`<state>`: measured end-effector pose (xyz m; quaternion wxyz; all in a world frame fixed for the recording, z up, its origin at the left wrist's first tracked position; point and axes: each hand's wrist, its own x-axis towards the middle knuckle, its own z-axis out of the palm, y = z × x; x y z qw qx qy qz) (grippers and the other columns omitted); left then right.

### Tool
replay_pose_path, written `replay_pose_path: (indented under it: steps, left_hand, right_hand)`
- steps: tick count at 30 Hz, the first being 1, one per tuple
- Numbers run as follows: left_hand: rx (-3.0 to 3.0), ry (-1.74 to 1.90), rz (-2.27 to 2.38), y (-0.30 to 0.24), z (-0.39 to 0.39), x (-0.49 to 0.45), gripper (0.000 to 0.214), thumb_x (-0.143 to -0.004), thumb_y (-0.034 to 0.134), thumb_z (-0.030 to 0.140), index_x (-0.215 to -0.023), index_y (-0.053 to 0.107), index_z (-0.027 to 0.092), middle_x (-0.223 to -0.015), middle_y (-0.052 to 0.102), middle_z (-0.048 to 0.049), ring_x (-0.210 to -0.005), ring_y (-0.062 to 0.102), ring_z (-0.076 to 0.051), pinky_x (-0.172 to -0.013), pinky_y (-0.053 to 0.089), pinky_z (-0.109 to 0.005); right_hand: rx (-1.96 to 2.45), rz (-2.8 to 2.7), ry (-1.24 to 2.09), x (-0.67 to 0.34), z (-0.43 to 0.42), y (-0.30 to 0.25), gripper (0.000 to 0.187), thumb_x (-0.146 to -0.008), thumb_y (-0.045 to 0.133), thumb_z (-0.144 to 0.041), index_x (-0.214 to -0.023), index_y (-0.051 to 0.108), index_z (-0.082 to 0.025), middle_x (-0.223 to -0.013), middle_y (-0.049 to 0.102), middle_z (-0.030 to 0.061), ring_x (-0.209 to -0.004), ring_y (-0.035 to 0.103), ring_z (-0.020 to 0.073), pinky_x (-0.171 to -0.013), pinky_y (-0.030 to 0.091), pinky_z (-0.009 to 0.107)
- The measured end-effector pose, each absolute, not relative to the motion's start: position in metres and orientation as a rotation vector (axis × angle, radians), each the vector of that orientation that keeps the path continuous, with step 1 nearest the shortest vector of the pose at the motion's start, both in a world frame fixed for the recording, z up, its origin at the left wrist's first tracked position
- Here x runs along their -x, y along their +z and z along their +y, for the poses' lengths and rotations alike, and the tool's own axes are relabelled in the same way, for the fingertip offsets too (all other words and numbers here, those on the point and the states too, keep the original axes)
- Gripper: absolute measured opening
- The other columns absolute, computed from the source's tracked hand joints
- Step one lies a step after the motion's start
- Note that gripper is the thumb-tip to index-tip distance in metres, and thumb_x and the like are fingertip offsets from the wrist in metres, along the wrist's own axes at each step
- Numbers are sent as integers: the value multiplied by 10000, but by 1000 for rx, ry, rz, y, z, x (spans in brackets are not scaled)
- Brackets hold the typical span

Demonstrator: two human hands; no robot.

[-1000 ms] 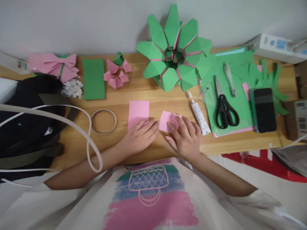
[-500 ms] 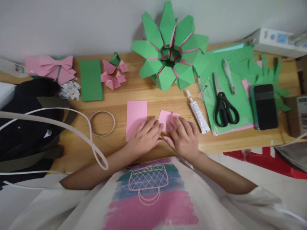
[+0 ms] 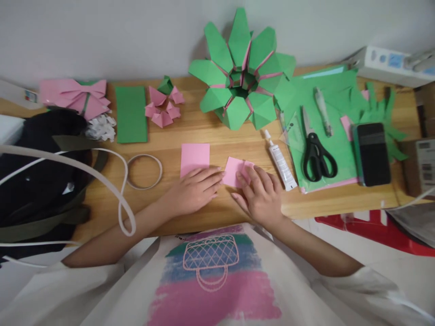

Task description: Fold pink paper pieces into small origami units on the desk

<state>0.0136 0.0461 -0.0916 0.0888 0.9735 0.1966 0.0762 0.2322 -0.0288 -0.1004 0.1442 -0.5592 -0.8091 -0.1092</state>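
My right hand (image 3: 260, 194) lies flat on a small folded pink paper (image 3: 233, 170) near the front of the wooden table (image 3: 217, 136), its fingers stretched out and pressing the paper down. Beside it, my left hand (image 3: 193, 190) rests open with its fingers spread over the lower part of a flat pink paper rectangle (image 3: 195, 156). The fingertips of the left hand nearly touch the folded piece's left edge. Neither hand grips anything.
A big green and pink paper flower (image 3: 243, 74) stands at the back. A glue tube (image 3: 280, 160), scissors (image 3: 316, 151), a pen (image 3: 322, 111) and a phone (image 3: 374, 154) lie at right on green sheets. Small pink folds (image 3: 163, 108), a green strip (image 3: 131, 113), a pink bow (image 3: 73, 95) and a tape ring (image 3: 144, 171) lie at left.
My left hand has slid slightly left and up on the flat pink rectangle. My right hand stays pressed on the folded pink paper. The view has shifted a little.
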Motion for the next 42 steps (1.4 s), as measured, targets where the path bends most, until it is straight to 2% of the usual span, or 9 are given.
replay_pose_path:
  steps: [3, 5, 8, 11, 14, 18, 24, 29, 42]
  left_hand:
    - [-2899, 256, 625, -94, 44, -14, 302, -990, 432, 200, -1189, 641, 110, -1299, 654, -73, -1217, 575, -236, -1018, 440, -385]
    - [-2899, 268, 661, -96, 41, -15, 309, -992, 426, 200, -1199, 636, 108, -1305, 649, -78, -1207, 583, -235, -1013, 444, -385]
    - [-2891, 279, 694, -98, 37, -16, 315, -993, 422, 202, -1203, 635, 105, -1306, 647, -89, -1202, 589, -236, -1009, 449, -389]
    - [-2877, 316, 706, -97, 37, -16, 304, -983, 427, 175, -1178, 652, 116, -1283, 663, -85, -1203, 588, -229, -1008, 451, -383]
    - [-2862, 380, 703, -96, 38, -17, 298, -959, 432, 121, -1136, 671, 110, -1260, 678, -75, -1185, 599, -235, -996, 463, -380]
    - [-2880, 402, 702, -96, 37, -18, 292, -956, 436, 110, -1128, 672, 104, -1254, 683, -65, -1174, 606, -245, -978, 473, -385]
    - [-2918, 369, 710, -98, 34, -18, 293, -967, 435, 104, -1146, 666, 124, -1263, 675, -75, -1196, 592, -231, -979, 459, -381]
    - [-2933, 408, 710, -97, 36, -19, 269, -965, 449, 105, -1107, 678, 105, -1224, 698, -63, -1146, 619, -243, -950, 469, -373]
    - [-2936, 350, 749, -96, 34, -20, 279, -979, 434, 146, -1137, 662, 130, -1220, 700, -69, -1186, 595, -213, -980, 441, -344]
  right_hand:
    - [1559, -2300, -208, -244, -30, -99, 419, -891, 569, -445, -1184, 628, -151, -1199, 675, 148, -1178, 547, 311, -957, 402, 433]
    - [1450, -2320, -142, -256, -32, -98, 404, -870, 601, -337, -1230, 593, -153, -1200, 672, 141, -1197, 545, 308, -961, 421, 433]
    - [1286, -2434, -93, -273, -32, -97, 331, -869, 589, -180, -1198, 607, -145, -1155, 700, 119, -1170, 579, 267, -957, 447, 399]
    - [1207, -2498, -69, -280, -28, -96, 306, -909, 555, -138, -1207, 620, -173, -1162, 709, 95, -1189, 585, 232, -957, 458, 381]
    - [1145, -2482, -125, -278, -22, -95, 259, -912, 574, -136, -1148, 661, -198, -1118, 731, 77, -1155, 610, 224, -912, 477, 372]
    - [1123, -2470, -170, -271, -16, -96, 165, -914, 577, -128, -1019, 698, -167, -1018, 760, 67, -1020, 651, 212, -834, 492, 351]
    - [1184, -2343, 84, -267, -12, -102, 139, -884, 624, -153, -1004, 689, -181, -983, 754, 65, -959, 640, 221, -790, 506, 358]
    - [1344, -2131, 302, -265, -9, -105, 54, -868, 640, -201, -885, 688, -184, -897, 700, 81, -851, 621, 223, -746, 508, 385]
    - [1675, -1933, 456, -256, 1, -105, 191, -871, 629, -300, -727, 676, -185, -892, 616, 91, -879, 593, 248, -769, 491, 416]
